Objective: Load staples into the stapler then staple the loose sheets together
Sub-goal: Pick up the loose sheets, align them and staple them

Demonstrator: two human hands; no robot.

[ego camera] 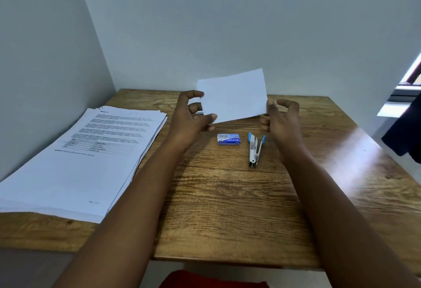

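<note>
Two bare hands hold small blank loose sheets [232, 97] up above a wooden counter [227, 208]; how many sheets cannot be told. The left hand [193, 114] pinches the left edge, its fingers [210, 118] closed on the paper. The right hand [281, 116] touches the right edge, fingers curled (grip partly hidden). Below lie a closed staple box [229, 139], contents unseen, and just right of it the stapler [255, 149]. A printed paper stack [75, 157] lies left, cut off.
</note>
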